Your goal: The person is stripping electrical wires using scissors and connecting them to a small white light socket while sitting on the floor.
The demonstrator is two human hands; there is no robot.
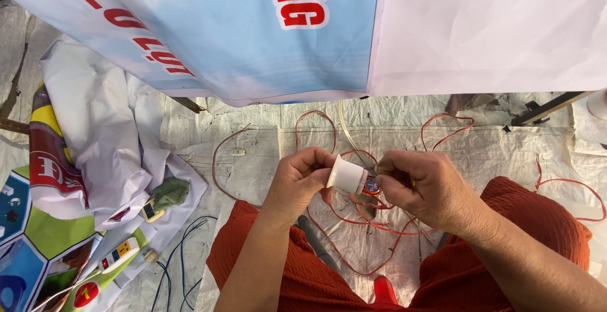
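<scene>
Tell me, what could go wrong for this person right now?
The small white socket is pinched only at the fingertips of the left hand, so it might slip. The red wire lies in loose loops across the lap and could snag or tangle as the right hand works at the socket's end.

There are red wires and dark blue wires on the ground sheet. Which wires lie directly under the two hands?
The thin red wires, looping on the sheet between the knees below the left hand and right hand. The dark blue wires lie apart, farther left.
</scene>
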